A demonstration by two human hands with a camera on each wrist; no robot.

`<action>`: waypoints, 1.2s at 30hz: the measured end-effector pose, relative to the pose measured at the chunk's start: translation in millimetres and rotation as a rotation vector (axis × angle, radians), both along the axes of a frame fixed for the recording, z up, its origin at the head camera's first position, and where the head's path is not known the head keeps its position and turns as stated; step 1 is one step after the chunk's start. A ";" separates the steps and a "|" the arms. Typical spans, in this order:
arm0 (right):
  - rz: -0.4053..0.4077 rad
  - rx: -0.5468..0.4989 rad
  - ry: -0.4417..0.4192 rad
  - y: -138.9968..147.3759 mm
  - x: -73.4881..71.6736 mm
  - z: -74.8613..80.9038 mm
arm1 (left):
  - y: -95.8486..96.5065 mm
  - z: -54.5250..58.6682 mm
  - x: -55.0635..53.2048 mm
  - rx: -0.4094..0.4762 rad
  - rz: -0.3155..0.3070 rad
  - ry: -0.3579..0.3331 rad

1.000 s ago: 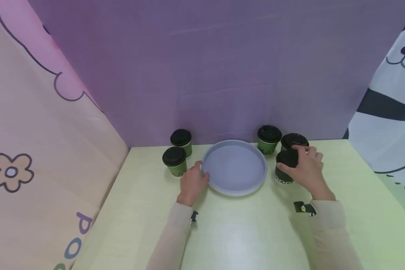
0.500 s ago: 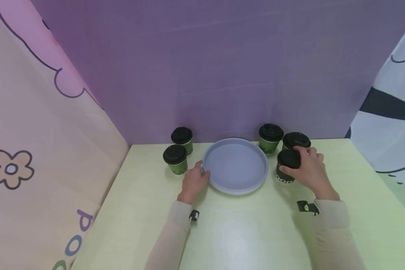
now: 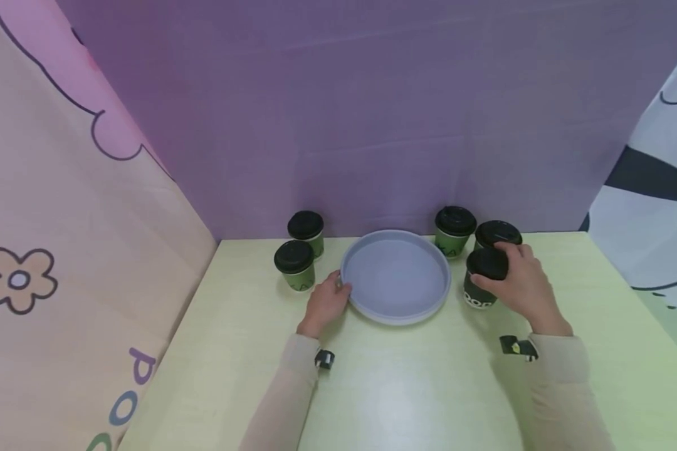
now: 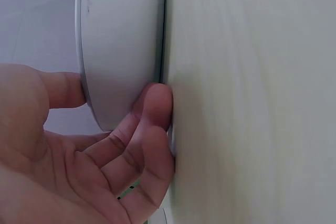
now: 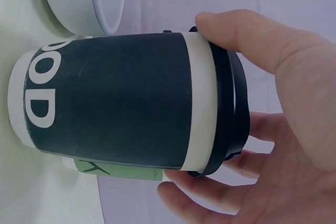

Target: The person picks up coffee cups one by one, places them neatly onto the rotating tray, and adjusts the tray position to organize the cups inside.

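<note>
A round, pale grey-blue tray [image 3: 395,275] with a raised rim lies on the table. At its left side, my left hand [image 3: 326,305] pinches the rim; the left wrist view shows the thumb on the inner side of the wall [image 4: 121,40] and fingertips low against the outside. To the tray's right is a dark paper cup [image 5: 121,100] with white lettering and a black lid [image 5: 228,103]. My right hand [image 3: 524,285] grips this cup around the lid, thumb on one side and fingers on the other. The cup is upright, at or very near the tabletop.
Behind the held cup stands another black-lidded cup [image 3: 498,233], partly hidden. A green cup [image 3: 452,243] is just left of it. Two more green cups, one nearer [image 3: 298,279] and one farther [image 3: 316,244], stand left of the tray. A purple backdrop [image 3: 372,125] borders the table's rear.
The head view shifts slightly. Both hands keep their holds on the tray and the dark cup, with no clear movement of either thing.
</note>
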State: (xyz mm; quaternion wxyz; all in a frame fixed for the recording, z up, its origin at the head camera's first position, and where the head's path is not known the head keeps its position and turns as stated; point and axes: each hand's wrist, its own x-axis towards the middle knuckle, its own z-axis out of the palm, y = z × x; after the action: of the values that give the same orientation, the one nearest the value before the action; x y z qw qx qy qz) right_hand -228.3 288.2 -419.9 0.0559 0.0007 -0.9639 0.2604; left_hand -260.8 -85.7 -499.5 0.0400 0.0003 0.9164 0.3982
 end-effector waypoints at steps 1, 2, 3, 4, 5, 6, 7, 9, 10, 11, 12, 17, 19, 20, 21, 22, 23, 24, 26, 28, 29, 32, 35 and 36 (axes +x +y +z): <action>0.000 0.001 0.004 -0.1 0.2 0.7 | -0.4 -0.7 -0.5 0.004 -0.002 0.001; 0.000 0.000 0.011 -0.6 0.5 1.4 | -0.8 -1.5 -1.0 0.008 -0.005 0.002; -0.001 -0.001 0.017 -1.1 0.9 2.2 | -1.2 -2.2 -1.4 0.013 -0.008 0.002; 0.000 0.000 0.021 -1.3 1.2 2.8 | -1.6 -2.7 -1.7 0.021 -0.012 0.001; 0.000 -0.001 0.027 -1.8 1.6 3.3 | -2.0 -3.4 -1.9 0.031 -0.018 -0.001; -0.001 -0.002 0.033 -2.3 2.0 3.8 | -2.2 -4.2 -2.0 0.037 -0.019 -0.004; 0.000 -0.003 0.037 -2.7 2.4 4.5 | -2.6 -4.4 -2.1 0.045 -0.022 -0.006; 0.000 -0.005 0.051 -3.9 3.2 5.9 | -3.6 -5.2 -2.2 0.056 -0.028 -0.008; 0.000 -0.006 0.059 -4.4 3.6 6.5 | -4.2 -5.5 -2.1 0.061 -0.031 -0.008; 0.000 -0.008 0.066 -5.2 4.2 7.3 | -4.7 -5.9 -2.0 0.066 -0.035 -0.007; -0.001 -0.009 0.072 -5.7 4.7 8.0 | -5.0 -6.0 -2.0 0.068 -0.036 -0.006; 0.003 -0.027 0.120 -8.6 7.1 11.8 | -5.6 -4.8 -1.9 0.068 -0.053 -0.003; 0.007 -0.037 0.152 -10.3 7.8 12.7 | -5.4 -4.1 -2.3 0.060 -0.058 -0.001; 0.010 -0.041 0.168 -11.4 8.2 13.1 | -5.3 -4.1 -2.6 0.057 -0.059 0.000; 0.013 -0.045 0.185 -12.6 8.5 13.4 | -5.2 -3.7 -2.6 0.056 -0.061 0.000; 0.016 -0.047 0.199 -14.0 8.8 13.5 | -5.0 -3.6 -2.5 0.055 -0.062 0.000; 0.019 -0.050 0.212 -15.4 9.1 13.6 | -4.9 -3.5 -2.4 0.056 -0.065 -0.002; 0.023 -0.050 0.223 -16.8 9.4 13.7 | -4.9 -3.3 -2.2 0.058 -0.066 -0.004; 0.028 -0.048 0.241 -19.4 10.1 14.1 | -4.9 -3.0 -1.9 0.066 -0.071 -0.009; 0.033 -0.048 0.256 -21.6 10.9 14.6 | -5.0 -2.7 -1.6 0.076 -0.075 -0.013; 0.035 -0.049 0.266 -22.6 11.3 15.1 | -5.2 -2.4 -1.3 0.086 -0.077 -0.014; 0.038 -0.057 0.295 -25.2 12.7 17.2 | -5.7 -1.5 -0.7 0.105 -0.080 -0.016; 0.043 -0.070 0.322 -28.2 14.5 19.7 | -6.2 -0.6 -0.3 0.118 -0.081 -0.023; 0.044 -0.075 0.328 -29.3 15.2 20.5 | -6.2 -0.7 -0.4 0.116 -0.081 -0.026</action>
State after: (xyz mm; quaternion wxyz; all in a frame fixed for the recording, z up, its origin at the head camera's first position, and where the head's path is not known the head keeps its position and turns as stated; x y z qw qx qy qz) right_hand -213.2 258.9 -399.3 0.2069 0.0625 -0.9312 0.2937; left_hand -261.3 -91.9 -500.2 0.0677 0.0348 0.8906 0.4484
